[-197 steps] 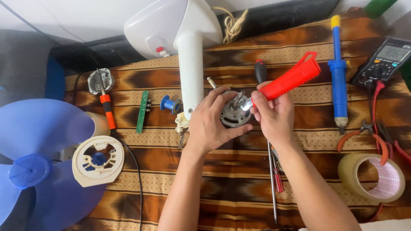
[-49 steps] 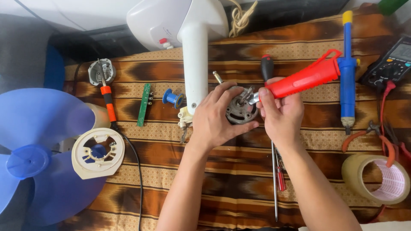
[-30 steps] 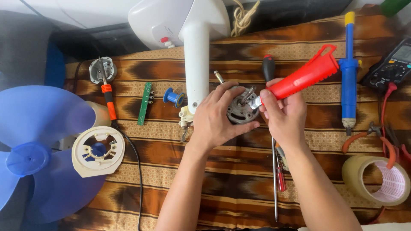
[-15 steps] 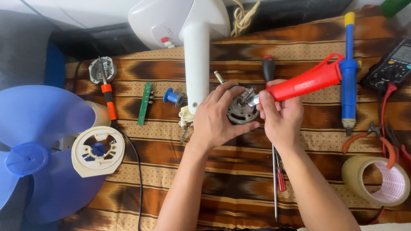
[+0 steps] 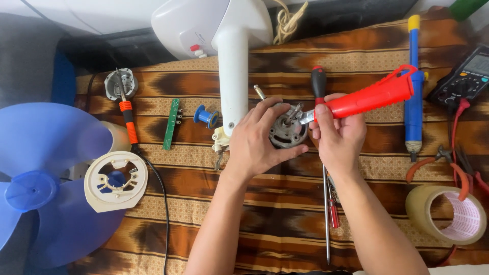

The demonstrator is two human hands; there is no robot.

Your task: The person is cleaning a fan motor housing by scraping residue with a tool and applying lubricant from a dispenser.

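Observation:
My left hand (image 5: 257, 140) grips a round grey fan motor (image 5: 286, 130) from its left side, above the patterned cloth. My right hand (image 5: 338, 135) holds a tool with a thick red handle (image 5: 372, 97); its short metal tip touches the motor's top by the shaft. The red handle slants up to the right. A white fan stand (image 5: 232, 61) lies just left of my left hand, with its base at the top.
A blue fan blade (image 5: 46, 173) and a cream round cover (image 5: 114, 178) lie at left. An orange-handled tool (image 5: 127, 119), green circuit strip (image 5: 171, 124) and blue spool (image 5: 206, 116) sit behind. Right: blue solder sucker (image 5: 413, 76), multimeter (image 5: 466, 74), tape roll (image 5: 451, 214), pliers (image 5: 448, 163). Long screwdrivers (image 5: 326, 203) lie under my right arm.
The red handle has tilted slightly, dipping lower to the right and back, while its tip stays on the motor. My left hand keeps its grip in the same place.

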